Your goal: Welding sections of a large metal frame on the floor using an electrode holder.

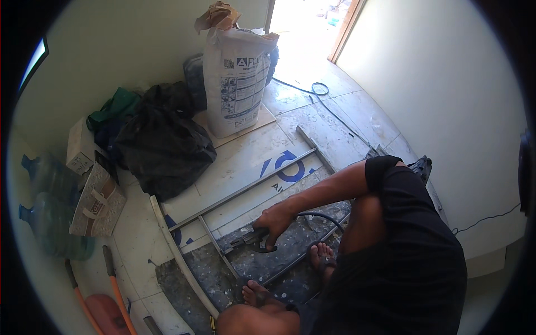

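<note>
My right arm reaches left over my bent knee. My right hand (272,222) is closed round a dark, black-handled clamp (254,239) with a thick black cable (324,216) running from it. The clamp's jaws point left, close to a short metal bar of a metal frame (243,195) lying on the floor; I cannot tell whether they touch it. A long pale curved-looking bar (181,254) forms the frame's left side. My sandalled feet (321,258) are beside and within the frame. My left hand is out of view.
A dark, paint-spotted sheet (195,273) lies under the frame, with a white printed panel (245,195) behind. A tall white sack (237,84) stands near the doorway. Black bags (164,139), water jugs (47,223) and an orange-handled tool (120,296) are at left. Cable (340,120) trails toward the door.
</note>
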`<state>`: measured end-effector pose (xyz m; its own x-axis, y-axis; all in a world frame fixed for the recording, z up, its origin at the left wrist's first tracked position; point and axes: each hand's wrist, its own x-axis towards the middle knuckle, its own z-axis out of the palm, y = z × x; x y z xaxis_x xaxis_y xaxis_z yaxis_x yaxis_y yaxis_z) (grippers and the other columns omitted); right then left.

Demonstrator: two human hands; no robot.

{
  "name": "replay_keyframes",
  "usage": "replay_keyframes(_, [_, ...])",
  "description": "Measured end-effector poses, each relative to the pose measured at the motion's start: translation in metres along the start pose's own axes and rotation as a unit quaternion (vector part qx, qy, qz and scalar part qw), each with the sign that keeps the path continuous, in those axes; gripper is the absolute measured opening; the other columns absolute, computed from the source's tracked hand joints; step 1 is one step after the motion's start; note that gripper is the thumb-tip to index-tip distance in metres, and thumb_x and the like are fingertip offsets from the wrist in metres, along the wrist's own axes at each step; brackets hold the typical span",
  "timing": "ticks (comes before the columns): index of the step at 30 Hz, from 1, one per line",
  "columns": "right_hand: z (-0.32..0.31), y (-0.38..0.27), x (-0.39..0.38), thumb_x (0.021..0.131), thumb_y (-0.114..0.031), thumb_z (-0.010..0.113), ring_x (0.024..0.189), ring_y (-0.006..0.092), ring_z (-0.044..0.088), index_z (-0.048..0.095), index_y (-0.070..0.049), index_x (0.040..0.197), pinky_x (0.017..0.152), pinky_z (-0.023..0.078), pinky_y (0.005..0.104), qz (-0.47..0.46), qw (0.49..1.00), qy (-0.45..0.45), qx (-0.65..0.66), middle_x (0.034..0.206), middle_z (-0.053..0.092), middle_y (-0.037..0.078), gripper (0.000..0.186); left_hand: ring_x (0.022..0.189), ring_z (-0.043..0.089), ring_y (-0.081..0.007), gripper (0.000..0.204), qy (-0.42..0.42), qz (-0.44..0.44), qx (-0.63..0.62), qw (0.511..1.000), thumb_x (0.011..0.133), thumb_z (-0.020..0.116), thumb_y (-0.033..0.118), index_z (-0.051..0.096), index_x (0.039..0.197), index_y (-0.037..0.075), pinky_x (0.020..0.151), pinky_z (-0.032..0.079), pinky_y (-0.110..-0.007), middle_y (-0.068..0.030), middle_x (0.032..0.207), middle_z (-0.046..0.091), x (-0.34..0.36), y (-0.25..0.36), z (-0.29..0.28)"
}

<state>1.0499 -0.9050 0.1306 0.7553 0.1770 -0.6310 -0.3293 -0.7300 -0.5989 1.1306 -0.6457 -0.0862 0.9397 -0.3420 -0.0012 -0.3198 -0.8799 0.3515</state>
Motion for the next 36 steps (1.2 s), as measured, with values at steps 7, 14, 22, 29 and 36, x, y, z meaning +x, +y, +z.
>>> replay_keyframes(7, [0.001,0.004,0.010,0.073,-0.055,0.075,0.094,0.0366,0.065,0.060,0.004,0.111,0.083,0.050,0.0431,-0.001,1.000,-0.019,-0.010,0.099,0.067,0.025,0.072,0.095,0.060,-0.0256,0.047,0.094,0.018,-0.043,0.994,0.101,0.035,0.039,0.055,0.117,0.000,0.083,0.046,-0.037,-0.0133,0.109,0.062,0.034,-0.019,-0.029])
replay_keyframes(14, [-0.005,0.004,0.006,0.074,-0.049,0.076,0.100,0.0380,0.064,0.060,0.003,0.110,0.086,0.049,0.0439,0.028,0.999,-0.027,0.026,0.102,0.067,0.024,0.065,0.089,0.061,-0.0280,0.043,0.162,0.030,-0.079,0.983,0.102,0.038,0.034,0.056,0.113,-0.003,0.078,0.048,-0.038,-0.0145,0.102,0.062,0.045,-0.048,-0.067])
replay_keyframes(22, [-0.005,0.003,0.012,0.074,-0.054,0.076,0.101,0.0384,0.064,0.057,0.004,0.113,0.086,0.048,0.0439,-0.009,1.000,-0.017,0.023,0.104,0.065,0.026,0.071,0.081,0.062,-0.0307,0.038,0.251,0.019,-0.110,0.961,0.102,0.042,0.029,0.057,0.109,-0.006,0.073,0.049,-0.038,-0.0160,0.094,0.063,0.062,-0.098,-0.134])
replay_keyframes(29, [-0.053,-0.002,-0.021,0.060,-0.054,0.088,0.084,0.0226,0.062,0.051,0.005,0.118,0.072,0.047,0.0362,-0.021,0.992,0.104,0.061,0.089,0.063,0.014,0.090,0.064,0.049,-0.0184,0.036,0.350,-0.120,-0.211,0.905,0.103,0.045,0.027,0.057,0.108,-0.006,0.062,0.042,-0.030,-0.0081,0.080,0.054,0.057,-0.107,-0.320])
replay_keyframes(36, [-0.014,0.013,-0.031,0.062,-0.048,0.089,0.053,0.0115,0.055,0.039,0.002,0.132,0.048,0.046,0.0239,-0.084,0.887,0.131,0.434,0.072,0.055,0.003,0.099,0.061,0.038,-0.0097,0.022,0.208,-0.008,-0.785,0.584,0.103,0.046,0.024,0.050,0.113,0.005,0.056,0.036,-0.026,-0.0013,0.077,0.045,0.154,0.012,-0.327])
